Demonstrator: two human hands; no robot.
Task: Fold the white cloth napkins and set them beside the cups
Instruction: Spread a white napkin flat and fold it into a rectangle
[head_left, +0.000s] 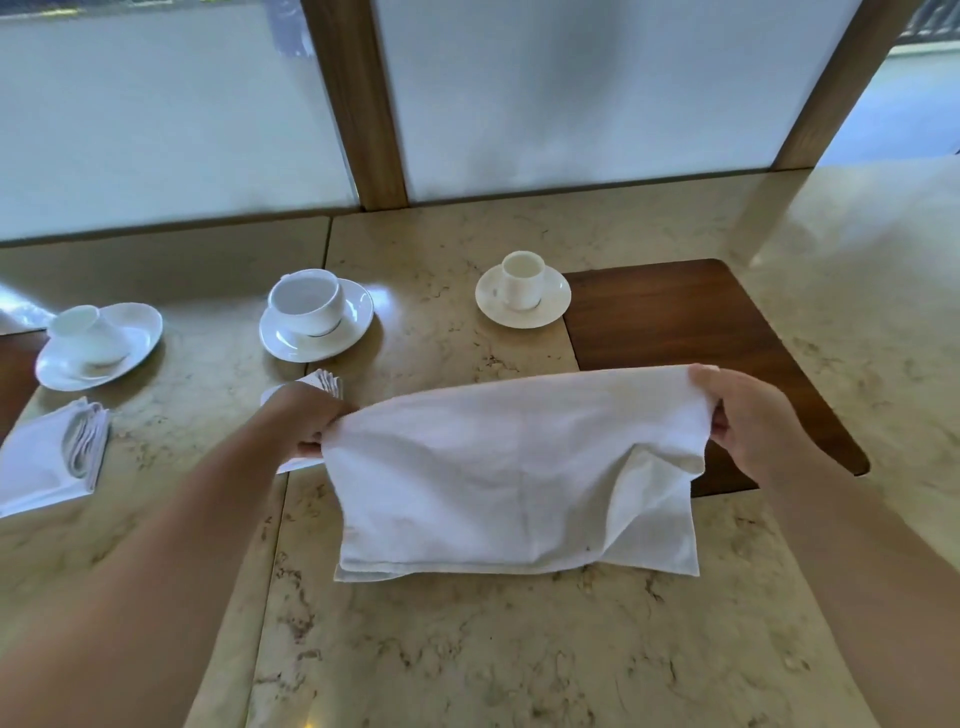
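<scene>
Hanging over the table (519, 649), the white napkin (509, 467) is held up by its two top corners. The left hand (311, 421) is pinched shut on the left corner, and the right hand (748, 415) is pinched shut on the right corner. The bottom edge of the napkin is touching the table, and two layers can be seen there, so it looks folded once.

Behind the napkin, three cups are seen. The right cup (522, 278) is behind it and has no napkin beside it. The middle cup (307, 301) is behind and to the left of the napkin. The left cup (85, 332) is far to the left of it. A folded napkin (52, 457) is lying well to the left of the held napkin. Another folded napkin (324, 382) is partly hidden behind the left hand.

The cloth looks light and soft. It is expected to sag and wrinkle when let loose. It is best held at the corners and kept pulled flat. The cups could break, so they should not be bumped.
</scene>
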